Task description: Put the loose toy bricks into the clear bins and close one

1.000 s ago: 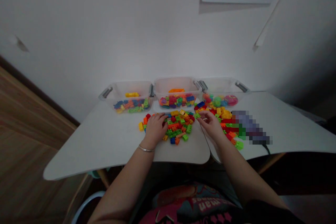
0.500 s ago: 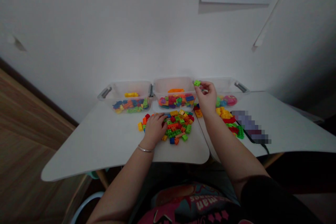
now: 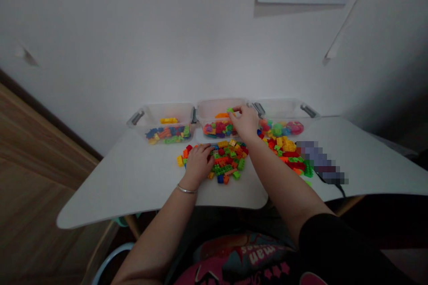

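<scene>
My right hand (image 3: 245, 121) is over the right part of the middle clear plastic bin (image 3: 220, 104), its fingertips closed on a small light green building brick (image 3: 230, 110). Below that brick, orange, pink and other mixed pieces lie inside the bin. On the table, my left hand (image 3: 199, 161) rests with its fingers stretched over the left part of a pile of colourful building bricks (image 3: 227, 160). What lies under its palm is hidden, and I see nothing held in it.
A left bin (image 3: 167, 109) holds blue, orange, yellow and green bricks; a right bin (image 3: 281, 107) holds rounder colourful pieces. More bricks (image 3: 287, 144) lie right of my right forearm, beside a blurred-out dark-edged object (image 3: 321, 162). A wall stands behind the white table (image 3: 110, 187).
My right hand has moved left with the light green brick, from the gap between the middle and right bins to over the middle bin. My left hand has stayed on the pile.
</scene>
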{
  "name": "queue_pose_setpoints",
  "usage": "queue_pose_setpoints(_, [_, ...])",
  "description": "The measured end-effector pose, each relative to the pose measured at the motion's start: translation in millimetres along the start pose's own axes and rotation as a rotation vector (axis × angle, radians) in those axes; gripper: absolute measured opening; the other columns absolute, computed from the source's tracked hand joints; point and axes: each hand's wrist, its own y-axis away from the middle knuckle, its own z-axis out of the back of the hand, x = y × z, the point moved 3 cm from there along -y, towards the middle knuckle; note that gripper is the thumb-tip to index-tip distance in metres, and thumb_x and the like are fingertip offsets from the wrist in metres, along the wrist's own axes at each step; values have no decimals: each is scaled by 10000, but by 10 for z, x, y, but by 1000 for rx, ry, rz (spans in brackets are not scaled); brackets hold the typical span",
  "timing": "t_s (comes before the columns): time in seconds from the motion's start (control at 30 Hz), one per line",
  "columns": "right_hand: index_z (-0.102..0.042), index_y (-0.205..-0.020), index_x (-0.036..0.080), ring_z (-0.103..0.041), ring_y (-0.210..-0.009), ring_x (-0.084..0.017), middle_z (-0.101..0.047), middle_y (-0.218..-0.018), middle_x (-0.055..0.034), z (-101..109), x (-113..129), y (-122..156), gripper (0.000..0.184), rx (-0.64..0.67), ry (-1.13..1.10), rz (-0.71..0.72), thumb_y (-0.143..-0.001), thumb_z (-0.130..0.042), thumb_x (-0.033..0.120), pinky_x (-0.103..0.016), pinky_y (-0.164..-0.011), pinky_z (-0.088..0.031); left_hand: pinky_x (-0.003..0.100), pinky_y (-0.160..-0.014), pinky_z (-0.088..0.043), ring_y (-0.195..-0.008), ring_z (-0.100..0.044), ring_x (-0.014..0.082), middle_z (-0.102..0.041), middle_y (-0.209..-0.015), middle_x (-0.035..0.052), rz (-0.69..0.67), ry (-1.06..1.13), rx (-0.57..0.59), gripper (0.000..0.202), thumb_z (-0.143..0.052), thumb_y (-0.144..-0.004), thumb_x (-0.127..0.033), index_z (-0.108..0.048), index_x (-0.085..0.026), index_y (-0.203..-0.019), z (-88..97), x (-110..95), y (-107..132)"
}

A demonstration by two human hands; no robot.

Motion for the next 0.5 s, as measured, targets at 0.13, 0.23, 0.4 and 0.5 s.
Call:
queue_pose_setpoints(0.13, [-665,-954,169,-564,-958,-282,-667,-942,-110,-30,-46,-19,241,10,-19,17,-819,-633,366,-451,-917,-387,441,-1048,-421,-1159,-566,249,-632,-1278,60,0,2,2,340,-528,-859,-226,-666,-213,-1170,4,-4,0])
queue_pose_setpoints(0.23, [-645,-997,168,-570,-958,-274,-675,-978,-109,-38,-90,-16,255,22,-66,60,-825,-614,354,-446,-925,-395,442,-1050,-418,-1157,-566,252,-633,-1279,57,5,3,4,342,-524,-860,-221,-666,-209,-1170,12,-10,-2])
queue_pose_setpoints(0.4, [-578,-1131,171,-546,-1076,-280,-649,-1117,-122,66,-111,165,346,21,-141,230,-825,-591,333,-446,-994,-380,435,-1053,-416,-1161,-565,248,-634,-1277,58,3,-1,9,344,-522,-859,-221,-665,-212,-1171,13,-11,-4])
queue_pose_setpoints(0.5, [-573,-1138,196,-534,-1117,-293,-638,-1139,-127,152,-152,401,327,-21,-143,273,-848,-550,345,-471,-1018,-367,437,-1052,-416,-1166,-562,246,-633,-1275,60,2,-2,5,343,-519,-859,-222,-665,-218,-1170,5,-5,-2])
